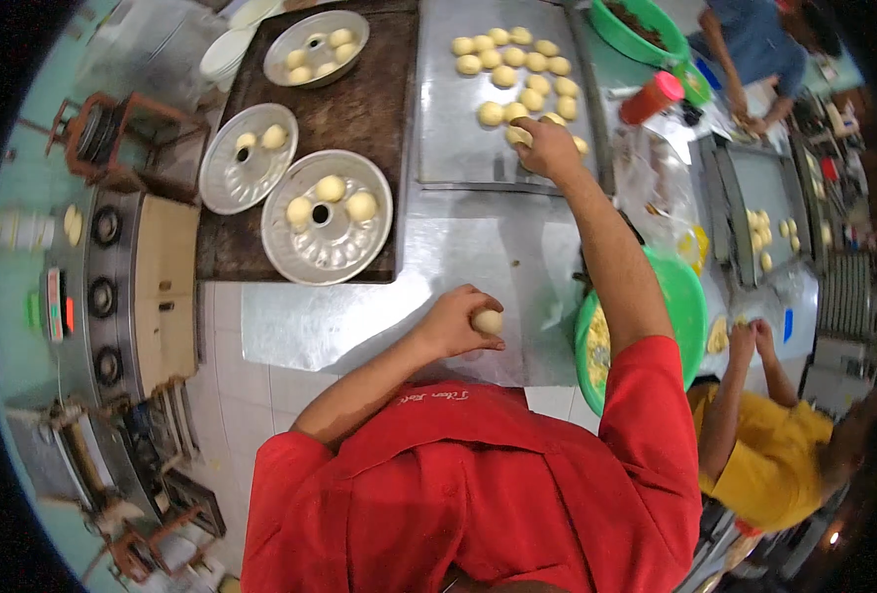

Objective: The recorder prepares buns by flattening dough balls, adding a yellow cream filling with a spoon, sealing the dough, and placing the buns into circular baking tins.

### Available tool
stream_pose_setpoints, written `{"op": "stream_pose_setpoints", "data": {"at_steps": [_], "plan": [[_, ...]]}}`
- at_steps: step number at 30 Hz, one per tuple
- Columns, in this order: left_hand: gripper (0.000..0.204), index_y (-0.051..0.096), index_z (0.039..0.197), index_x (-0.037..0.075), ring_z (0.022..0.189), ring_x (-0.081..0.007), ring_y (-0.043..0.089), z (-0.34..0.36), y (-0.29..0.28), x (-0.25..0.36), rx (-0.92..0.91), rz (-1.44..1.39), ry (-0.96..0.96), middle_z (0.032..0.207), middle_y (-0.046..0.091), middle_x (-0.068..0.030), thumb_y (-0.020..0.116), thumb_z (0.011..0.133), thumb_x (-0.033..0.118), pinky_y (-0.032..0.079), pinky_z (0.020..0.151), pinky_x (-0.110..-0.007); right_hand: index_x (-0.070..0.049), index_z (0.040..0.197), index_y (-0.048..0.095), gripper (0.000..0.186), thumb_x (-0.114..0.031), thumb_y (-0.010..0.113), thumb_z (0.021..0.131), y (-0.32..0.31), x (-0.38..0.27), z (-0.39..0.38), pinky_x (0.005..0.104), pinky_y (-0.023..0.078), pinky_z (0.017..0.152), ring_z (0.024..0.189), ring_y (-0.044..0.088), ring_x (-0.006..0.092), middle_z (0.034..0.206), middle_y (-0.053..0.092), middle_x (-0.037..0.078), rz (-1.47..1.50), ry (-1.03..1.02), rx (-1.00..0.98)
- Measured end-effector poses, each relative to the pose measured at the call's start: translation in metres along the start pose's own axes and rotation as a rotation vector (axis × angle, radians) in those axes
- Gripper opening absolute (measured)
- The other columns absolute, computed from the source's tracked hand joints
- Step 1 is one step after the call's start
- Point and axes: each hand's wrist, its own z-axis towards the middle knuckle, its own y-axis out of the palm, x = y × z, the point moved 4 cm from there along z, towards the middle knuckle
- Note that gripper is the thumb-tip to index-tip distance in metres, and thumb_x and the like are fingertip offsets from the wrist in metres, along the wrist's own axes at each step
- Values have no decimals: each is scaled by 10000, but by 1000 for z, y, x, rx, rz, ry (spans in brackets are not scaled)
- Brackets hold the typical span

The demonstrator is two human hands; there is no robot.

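My left hand (450, 324) is above the near edge of the metal table, its fingers curled round a pale dough ball (488, 321). Stretched out over the metal tray (448, 148), my right hand (547, 146) has its fingers closed on a yellow dough ball (517, 136) at the near side of the group. Several more dough balls (503, 76) lie on the tray beyond it. Left of the tray, three fluted ring pans stand on a dark baking sheet (250, 242). The nearest pan (290, 247), the left pan (223, 178) and the far pan (280, 49) each hold dough balls.
Beside my right forearm sits a green basin (690, 316) with yellow crumbly filling. A red-lidded jar (646, 102) and a green bowl (611, 30) stand farther off. Two people work at right, one in a yellow shirt (769, 460), one in blue (754, 40). A stove (122, 296) is left.
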Motion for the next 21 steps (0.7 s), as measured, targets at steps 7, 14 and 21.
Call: {"op": "stream_pose_setpoints", "data": {"at_steps": [7, 14, 21], "plan": [[504, 619, 1173, 66, 1032, -149, 614, -97, -117, -49, 497, -625, -186, 1125, 618, -26, 825, 714, 30, 547, 825, -306, -148, 1050, 678, 290, -121, 588, 777, 53, 10, 34, 465, 520, 752, 856, 635, 386, 937, 640, 220, -324, -109, -60], [469, 672, 1084, 22, 921, -169, 641, -120, -211, -88, 686, -130, -248, 990, 643, -99, 868, 683, 166, 541, 762, -312, -102, 982, 667, 239, -86, 635, 746, 33, 11, 19, 457, 520, 737, 865, 623, 383, 967, 608, 210, -147, -52, 21], [589, 689, 997, 10, 929, -319, 647, -87, -217, -110, 257, 409, -288, 985, 644, -184, 887, 576, 372, 507, 811, -389, -63, 963, 647, 232, -81, 673, 733, -62, -59, -64, 450, 495, 737, 847, 605, 365, 928, 606, 161, 22, -32, 108]]}}
